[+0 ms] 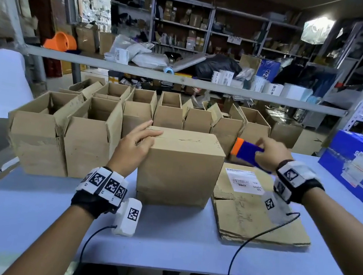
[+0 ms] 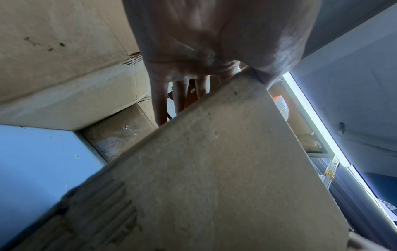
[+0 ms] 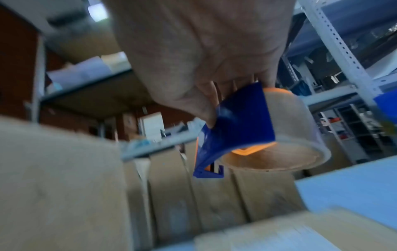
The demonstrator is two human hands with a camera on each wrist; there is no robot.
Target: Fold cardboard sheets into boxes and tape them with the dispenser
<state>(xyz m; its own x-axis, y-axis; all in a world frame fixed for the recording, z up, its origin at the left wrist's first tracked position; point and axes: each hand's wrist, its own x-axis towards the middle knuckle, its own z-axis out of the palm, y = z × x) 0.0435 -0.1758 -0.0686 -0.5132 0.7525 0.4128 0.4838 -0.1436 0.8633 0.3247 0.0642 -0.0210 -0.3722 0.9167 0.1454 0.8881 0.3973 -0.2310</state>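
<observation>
From the head view, the left hand (image 1: 134, 147) is lying flat-fingered on the closed box (image 1: 180, 167) on the table (image 1: 163, 238); its seam looks untaped. Open boxes (image 1: 99, 127) are standing behind, flat sheets (image 1: 258, 215) are waiting beside.

The left wrist view is showing straight fingers (image 2: 160, 101) reaching over the box's edge.

In the right wrist view, the right hand (image 3: 199, 56) is gripping the tape dispenser (image 3: 242, 125) in the air, so taping seems next.

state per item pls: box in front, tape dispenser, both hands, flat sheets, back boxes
front box: upright on table, top flaps folded shut, no tape visible
left hand: fingers flat on the box top
tape dispenser: held off the table, right of the box
right hand: gripping the dispenser
flat cardboard sheets: unfolded, stacked flat
rear boxes: upright, tops open
</observation>
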